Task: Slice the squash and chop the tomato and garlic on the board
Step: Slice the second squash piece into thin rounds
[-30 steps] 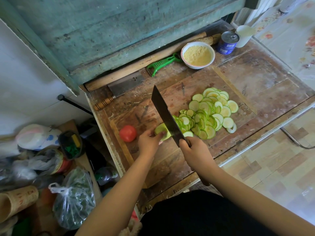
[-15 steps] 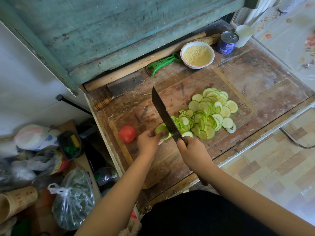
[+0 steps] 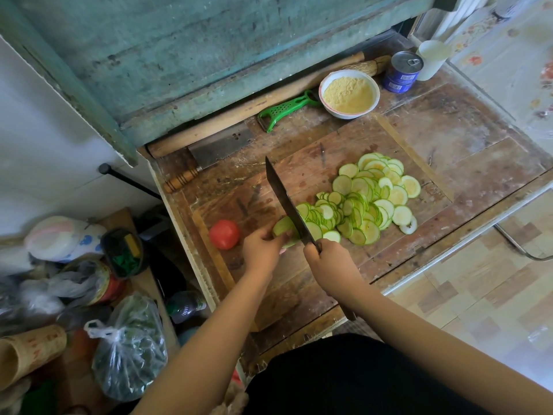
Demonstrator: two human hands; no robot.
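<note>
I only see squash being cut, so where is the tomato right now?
In the head view the tomato sits whole on the board, near its left edge, just left of the left hand and apart from it.

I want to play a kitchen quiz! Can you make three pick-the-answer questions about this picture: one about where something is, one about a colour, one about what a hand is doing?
1. Where is the round red tomato?
A. left of the hands
B. in the white bowl
C. on the floor

2. What colour is the plastic peeler?
A. blue
B. green
C. yellow

3. What is the right hand doing?
A. resting open
B. holding the can
C. gripping the dark cleaver

Answers: 1 A, it sits on the wooden board beside the left hand. 2 B, it is bright green. 3 C, fingers wrap its handle.
</note>
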